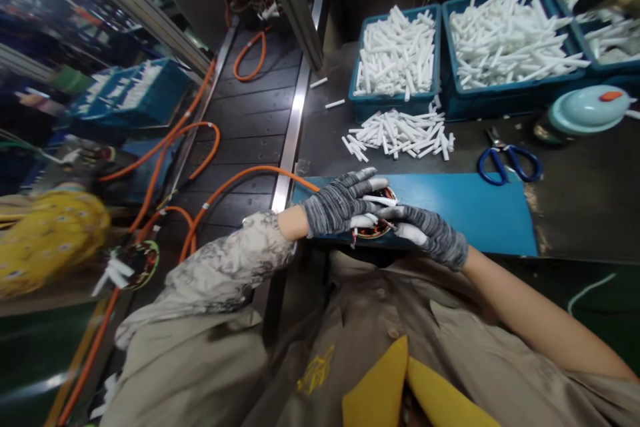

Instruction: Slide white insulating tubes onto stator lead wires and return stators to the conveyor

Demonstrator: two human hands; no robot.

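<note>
A round copper-wound coil, looking like a motor stator, lies on the blue mat at the bench's front edge, mostly covered by my hands. My left hand, in a grey glove with white fingertips, reaches over its left side and grips it, fingers extended. White sleeves show on the coil beside those fingers. At the coil's right side, my right hand, gloved alike, has its thumb and fingertips closed around a thin reddish wire lead. The fingertips of both hands nearly meet.
Loose white tubes lie beyond the mat, before blue bins of more tubes. Blue-handled scissors and a light-blue-lidded bottle stand right. Left runs a slatted conveyor with orange cables; a co-worker's yellow sleeve is beyond.
</note>
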